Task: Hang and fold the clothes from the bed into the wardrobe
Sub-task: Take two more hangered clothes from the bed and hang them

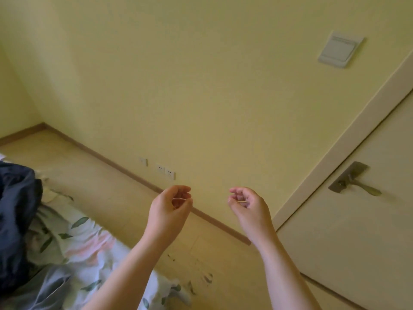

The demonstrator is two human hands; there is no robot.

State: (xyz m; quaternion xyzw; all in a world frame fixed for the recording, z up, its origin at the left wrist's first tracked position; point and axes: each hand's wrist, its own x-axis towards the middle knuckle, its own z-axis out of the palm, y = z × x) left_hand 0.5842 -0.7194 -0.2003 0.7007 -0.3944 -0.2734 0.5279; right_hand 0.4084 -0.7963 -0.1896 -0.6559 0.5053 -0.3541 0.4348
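Two hands (170, 205) (247, 205), three wall sockets (160, 168).

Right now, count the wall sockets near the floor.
3: left socket, middle socket, right socket, in a row low on the wall, above the skirting board. None looks hidden.

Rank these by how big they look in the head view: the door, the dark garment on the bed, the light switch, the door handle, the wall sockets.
1. door
2. dark garment, cut off by the picture's edge
3. light switch and door handle: look about alike, so not ranked
4. wall sockets: smallest, though they sit farther away
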